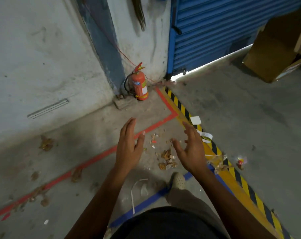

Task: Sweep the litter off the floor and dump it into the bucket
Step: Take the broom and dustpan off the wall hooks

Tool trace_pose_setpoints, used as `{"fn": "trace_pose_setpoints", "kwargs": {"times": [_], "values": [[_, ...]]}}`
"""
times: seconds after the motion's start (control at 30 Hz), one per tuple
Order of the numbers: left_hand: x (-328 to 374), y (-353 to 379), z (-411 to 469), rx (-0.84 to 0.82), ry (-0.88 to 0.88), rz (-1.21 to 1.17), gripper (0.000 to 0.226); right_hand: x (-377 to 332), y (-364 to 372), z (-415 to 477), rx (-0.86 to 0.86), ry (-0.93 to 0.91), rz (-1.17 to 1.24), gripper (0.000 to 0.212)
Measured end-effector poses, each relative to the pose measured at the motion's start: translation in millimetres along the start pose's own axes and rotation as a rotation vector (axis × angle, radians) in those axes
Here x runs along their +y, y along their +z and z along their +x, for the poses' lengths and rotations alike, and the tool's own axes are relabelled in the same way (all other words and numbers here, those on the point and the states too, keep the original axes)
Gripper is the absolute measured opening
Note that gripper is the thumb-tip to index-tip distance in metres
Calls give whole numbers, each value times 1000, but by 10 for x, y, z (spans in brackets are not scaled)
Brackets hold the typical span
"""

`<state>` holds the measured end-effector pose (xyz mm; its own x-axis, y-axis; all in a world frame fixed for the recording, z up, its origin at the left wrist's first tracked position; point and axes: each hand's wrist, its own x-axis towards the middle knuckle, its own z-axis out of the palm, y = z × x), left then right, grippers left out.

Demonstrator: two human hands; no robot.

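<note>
Head view, hands (129, 149) (191, 150) spread, extinguisher (140, 85) label illegible

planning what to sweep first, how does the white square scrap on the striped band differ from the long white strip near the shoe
Shape: the white square scrap is compact and roughly square; the long white strip is thin and curved. Place: the scrap lies on the yellow-and-black band; the strip lies on bare concrete near the shoe, its lower end reaching the blue tape. Both are white litter on the floor.
</note>
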<state>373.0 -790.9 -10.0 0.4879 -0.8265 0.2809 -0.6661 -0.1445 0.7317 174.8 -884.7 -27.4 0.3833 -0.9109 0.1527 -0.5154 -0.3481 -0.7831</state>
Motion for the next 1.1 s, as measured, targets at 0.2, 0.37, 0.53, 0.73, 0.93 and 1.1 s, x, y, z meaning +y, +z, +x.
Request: {"fn": "trace_pose_setpoints", "kwargs": {"times": [0.2, 0.37, 0.53, 0.73, 0.93, 1.1], "values": [[222, 153, 1612, 97, 66, 30, 59, -165, -229, 1735, 1, -150, 85, 66], [162, 76, 3000, 184, 179, 17, 55, -485, -237, 3077, 78, -269, 133, 64], [-7, -90, 4547, 273, 327, 28, 52, -817, 22, 4413, 174, -424, 139, 64], [13, -536, 6225, 334, 455, 54, 55, -1464, 288, 5871, 291, -491, 166, 67], [263, -1012, 7623, 394, 586, 105, 52, -2146, 206, 7182, 422, -632, 111, 66], [636, -1384, 8476, 501, 641, 203, 54, -2695, -68, 8086, 496, -768, 123, 64]]}}
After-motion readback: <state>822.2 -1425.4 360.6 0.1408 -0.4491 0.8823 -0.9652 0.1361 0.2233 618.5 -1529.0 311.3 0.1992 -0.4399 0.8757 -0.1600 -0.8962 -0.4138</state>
